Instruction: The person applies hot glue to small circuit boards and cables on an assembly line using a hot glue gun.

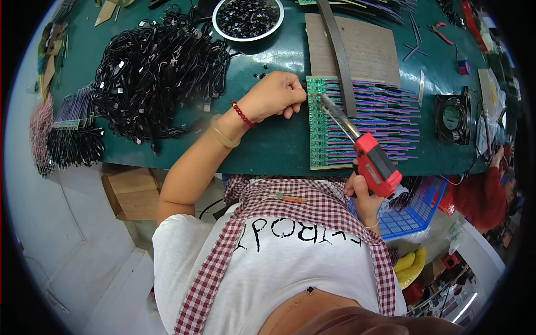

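Note:
My right hand (364,202) is wrapped round the grip of a red and black soldering gun (378,164). Its long metal barrel slants up and left, and the tip is over a row of small green circuit boards (317,125), near their upper part. Whether it touches them I cannot tell. Purple, blue, pink and black wires (379,125) run rightward from the boards. Just left of the boards' upper end, my left hand (277,95) is closed, thumb and fingertips pressed together. What it pinches, if anything, is too small to make out.
A grey metal bar (338,53) lies across the wires and a brown board (371,47). Left is a heap of black cables (159,78); behind stands a white-rimmed bowl (214,22) of small black parts. A fan (453,119) and red-handled pliers (443,34) are at right.

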